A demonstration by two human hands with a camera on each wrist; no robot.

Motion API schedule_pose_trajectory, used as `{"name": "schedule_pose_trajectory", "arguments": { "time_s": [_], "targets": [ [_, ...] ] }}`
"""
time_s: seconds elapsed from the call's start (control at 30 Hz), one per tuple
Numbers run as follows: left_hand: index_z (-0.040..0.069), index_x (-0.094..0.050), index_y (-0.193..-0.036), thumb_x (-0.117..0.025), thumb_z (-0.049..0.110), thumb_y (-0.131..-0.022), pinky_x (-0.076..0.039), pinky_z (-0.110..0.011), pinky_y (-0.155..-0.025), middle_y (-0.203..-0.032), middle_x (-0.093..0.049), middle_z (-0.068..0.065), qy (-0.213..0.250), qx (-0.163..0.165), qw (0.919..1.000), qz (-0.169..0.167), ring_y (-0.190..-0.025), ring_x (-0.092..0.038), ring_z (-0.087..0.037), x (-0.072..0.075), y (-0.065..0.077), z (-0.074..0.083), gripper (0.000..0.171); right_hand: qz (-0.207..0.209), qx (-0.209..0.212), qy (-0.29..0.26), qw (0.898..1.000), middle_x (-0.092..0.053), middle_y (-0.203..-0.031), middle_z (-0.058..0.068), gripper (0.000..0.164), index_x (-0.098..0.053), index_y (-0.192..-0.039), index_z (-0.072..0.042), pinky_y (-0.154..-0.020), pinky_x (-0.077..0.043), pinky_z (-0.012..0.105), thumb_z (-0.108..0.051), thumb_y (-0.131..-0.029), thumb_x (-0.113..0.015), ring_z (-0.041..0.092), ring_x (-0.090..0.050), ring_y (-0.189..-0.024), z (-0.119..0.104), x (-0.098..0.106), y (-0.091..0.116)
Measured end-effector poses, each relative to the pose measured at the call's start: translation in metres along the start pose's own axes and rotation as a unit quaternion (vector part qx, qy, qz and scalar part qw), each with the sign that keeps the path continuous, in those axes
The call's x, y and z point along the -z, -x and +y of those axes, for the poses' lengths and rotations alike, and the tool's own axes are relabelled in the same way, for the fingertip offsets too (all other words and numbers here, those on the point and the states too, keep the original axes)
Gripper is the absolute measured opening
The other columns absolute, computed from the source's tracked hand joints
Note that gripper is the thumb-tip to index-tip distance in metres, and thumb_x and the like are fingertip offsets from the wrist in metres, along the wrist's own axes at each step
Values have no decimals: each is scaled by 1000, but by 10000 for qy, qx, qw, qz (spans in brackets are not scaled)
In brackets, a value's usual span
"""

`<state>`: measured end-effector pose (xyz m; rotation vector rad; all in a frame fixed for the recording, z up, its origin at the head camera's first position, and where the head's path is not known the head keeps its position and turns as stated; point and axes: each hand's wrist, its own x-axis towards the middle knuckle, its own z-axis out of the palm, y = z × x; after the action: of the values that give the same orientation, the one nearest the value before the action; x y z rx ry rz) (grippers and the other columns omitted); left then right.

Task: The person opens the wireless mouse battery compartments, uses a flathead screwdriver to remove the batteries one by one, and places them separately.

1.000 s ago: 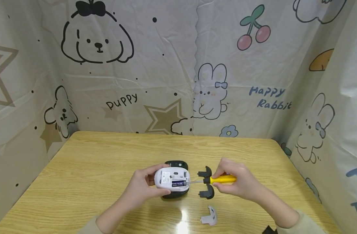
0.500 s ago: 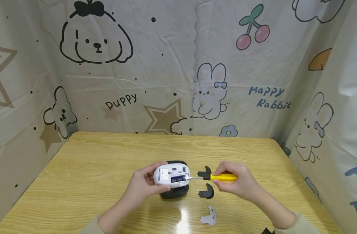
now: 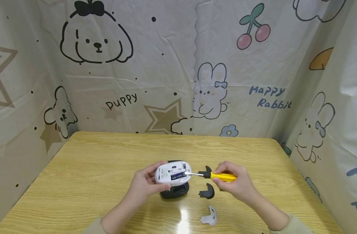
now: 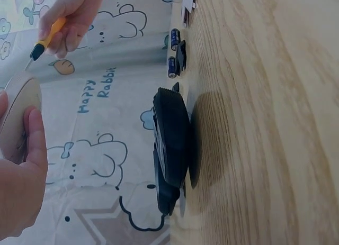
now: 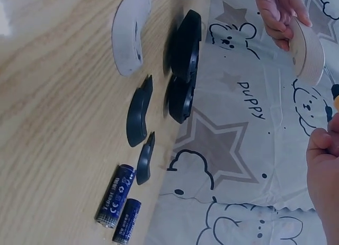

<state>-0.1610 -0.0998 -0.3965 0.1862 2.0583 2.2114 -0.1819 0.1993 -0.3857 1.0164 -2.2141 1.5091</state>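
Note:
My left hand (image 3: 147, 180) grips a white computer mouse (image 3: 164, 179), underside up, by its left end, thumb along the near edge. A dark blue battery (image 3: 177, 175) sits in its open battery slot. With my right hand (image 3: 238, 180) I hold a screwdriver (image 3: 225, 176) by its yellow handle, its metal shaft pointing left. The tip overlaps the right end of the battery. In the left wrist view the white mouse (image 4: 24, 112) is raised off the table, with the screwdriver (image 4: 54, 29) reaching to its edge.
Below the held mouse, two black mice (image 5: 185, 49) lie on the table (image 3: 108, 162). To their right are two black battery covers (image 3: 207, 192) and a white cover (image 3: 210, 217). Two blue batteries (image 5: 115, 196) lie beside the covers. A printed curtain (image 3: 166, 74) surrounds the table.
The white mouse has risen slightly in view and tilted, uncovering more of the near black mouse. The screwdriver's tip has shifted up and now slopes down toward the handle.

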Motion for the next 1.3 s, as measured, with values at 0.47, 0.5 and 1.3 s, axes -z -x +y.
{"name": "schedule_pose_trajectory", "arguments": {
  "time_s": [0.47,0.5,1.3],
  "targets": [
    [1,-52,-132,-77,-10,-66,-54,-26,-83,-122,-59,-21,501,245,9983,142,-96,-64,-21,-6,1,-3,71,308,-545,-356,9974,-62,-85,8,19,-63,-90,-8,-45,-48,21,5,-79,-71,8,-52,-59,3,-11,8],
    [1,-51,-132,-76,-10,-66,-54,-26,-83,-121,-59,-21,533,239,9982,139,-96,-64,-20,-6,1,-3,71,301,-616,-380,9969,-62,-84,8,17,-63,-90,-9,-45,-48,21,2,-80,-71,8,-52,-60,3,-12,8],
    [1,-50,-133,-79,-4,-69,-55,-26,-81,-121,-59,-20,426,68,9983,-380,-98,-63,-20,-17,3,-1,71,350,-1182,-473,9912,-62,-87,0,16,-62,-92,-6,-54,-51,22,3,-81,-69,9,-55,-67,1,-19,12]
  ]
}}
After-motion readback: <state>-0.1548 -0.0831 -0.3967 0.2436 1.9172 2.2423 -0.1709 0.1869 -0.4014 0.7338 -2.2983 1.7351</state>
